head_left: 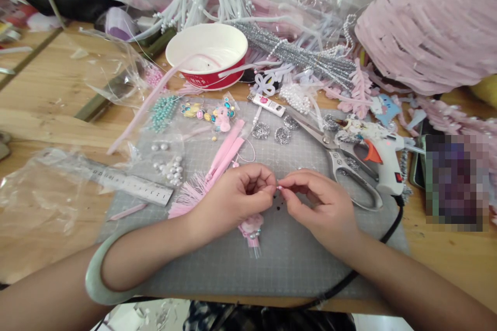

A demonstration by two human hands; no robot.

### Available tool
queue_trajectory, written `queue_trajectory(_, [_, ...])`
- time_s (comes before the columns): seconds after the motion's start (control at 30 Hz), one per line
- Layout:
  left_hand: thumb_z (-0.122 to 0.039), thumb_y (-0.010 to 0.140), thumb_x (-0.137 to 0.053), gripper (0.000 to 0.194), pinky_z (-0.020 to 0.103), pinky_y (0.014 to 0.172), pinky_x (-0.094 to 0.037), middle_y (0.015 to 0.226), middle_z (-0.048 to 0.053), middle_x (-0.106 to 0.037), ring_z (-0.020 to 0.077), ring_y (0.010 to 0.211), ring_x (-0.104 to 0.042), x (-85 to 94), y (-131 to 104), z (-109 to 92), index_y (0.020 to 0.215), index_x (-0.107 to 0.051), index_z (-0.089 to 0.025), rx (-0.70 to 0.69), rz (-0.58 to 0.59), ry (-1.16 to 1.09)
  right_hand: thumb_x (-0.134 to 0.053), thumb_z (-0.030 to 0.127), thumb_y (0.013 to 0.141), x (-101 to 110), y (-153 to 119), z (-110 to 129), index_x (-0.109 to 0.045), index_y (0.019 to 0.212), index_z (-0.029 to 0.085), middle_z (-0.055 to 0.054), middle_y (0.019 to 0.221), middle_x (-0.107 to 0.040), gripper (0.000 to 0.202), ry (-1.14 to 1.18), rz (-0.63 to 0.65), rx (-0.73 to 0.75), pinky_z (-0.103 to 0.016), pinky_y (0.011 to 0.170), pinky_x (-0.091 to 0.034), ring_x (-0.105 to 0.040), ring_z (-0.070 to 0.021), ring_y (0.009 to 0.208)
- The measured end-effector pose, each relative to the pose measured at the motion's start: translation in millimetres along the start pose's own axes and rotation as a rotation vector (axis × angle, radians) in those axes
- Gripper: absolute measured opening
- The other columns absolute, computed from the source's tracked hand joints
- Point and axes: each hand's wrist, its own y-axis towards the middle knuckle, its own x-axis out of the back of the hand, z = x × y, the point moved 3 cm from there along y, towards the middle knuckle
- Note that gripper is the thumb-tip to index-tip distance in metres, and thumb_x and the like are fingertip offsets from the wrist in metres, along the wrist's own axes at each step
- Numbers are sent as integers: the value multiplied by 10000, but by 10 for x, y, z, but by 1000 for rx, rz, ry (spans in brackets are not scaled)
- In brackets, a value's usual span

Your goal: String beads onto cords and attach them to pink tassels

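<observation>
Two hands meet over a small pale piece at the middle of the mat

At the left of the frame a metal ruler (130,181) lies aslant, its near end on the grey mat (310,269). Right of its upper part, turquoise beads (163,113) and loose white beads (171,169) sit in separate clusters, perhaps to keep the kinds apart and within reach. At upper centre stands a red-and-white bowl (233,80), behind the bare working area.

A pink tassel (227,152) runs down toward the left forearm, its fringe partly hidden behind it. The left hand (248,191), in the centre, has its fingers curled and thumb pressed to the forefinger; whether it grips a thread cannot be told. A pink ornament (251,227) shows just below it.

Between the hands, at the centre of the frame, is the small pale piece (279,187). The right hand (320,204) pinches it between thumb and forefinger, the other fingers loosely bent; so small a thing likely needs fingertips alone, and the close hands likely steady each other.

Farther right, the scissors (330,144) lie partly open, blades toward upper centre. Beside them is a white glue gun (389,158), its black cord (395,223) curving around the right forearm, presumably leaving the middle free.
</observation>
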Motion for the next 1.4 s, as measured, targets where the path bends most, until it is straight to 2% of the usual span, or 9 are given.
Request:
queue_trajectory(0.43, [-238, 757, -509, 101, 123, 366, -297, 535, -84, -398, 25, 394, -343, 1, -8, -13, 691, -484, -166, 33, -7, 17, -567, 117, 750, -3, 0, 17, -654, 804, 213, -3, 752, -678, 141, -30, 34, -19, -231, 604, -511, -612, -118, 649])
queue_trajectory(0.63, [-259, 780, -507, 119, 124, 387, -307, 555, -81, -408, 26, 419, -347, 19, 0, -10, 705, -496, -166, 12, -13, -1, -578, 109, 759, 21, -1, 20, -679, 858, 236, 7, 792, -692, 190, 30, 19, -6, -216, 633, -523, -630, -109, 690])
queue_trajectory(0.8, [-280, 793, -503, 139, 134, 379, -288, 535, -86, -400, 21, 388, -326, 22, 2, -14, 715, -500, -165, 7, -11, 5, -583, 118, 750, 24, -11, -20, -672, 874, 213, -9, 804, -699, 179, 83, -18, -91, -236, 629, -536, -636, -118, 679])
queue_trajectory(1.0, [-268, 792, -501, 131, 134, 384, -296, 545, -84, -401, 23, 395, -340, 23, -3, -15, 709, -498, -167, 10, -6, 21, -591, 140, 749, 23, -2, -11, -659, 777, 198, -7, 738, -683, 93, 65, -1, -97, -241, 619, -518, -620, -124, 661])
queue_trajectory(1.4, [-292, 775, -523, 136, 128, 393, -334, 571, -70, -419, 38, 439, -379, 14, 4, -8, 720, -506, -169, 5, 0, 28, -546, 150, 766, 7, -4, -33, -596, 686, 183, 17, 653, -607, 100, 41, 38, -183, -206, 548, -455, -562, -99, 578])
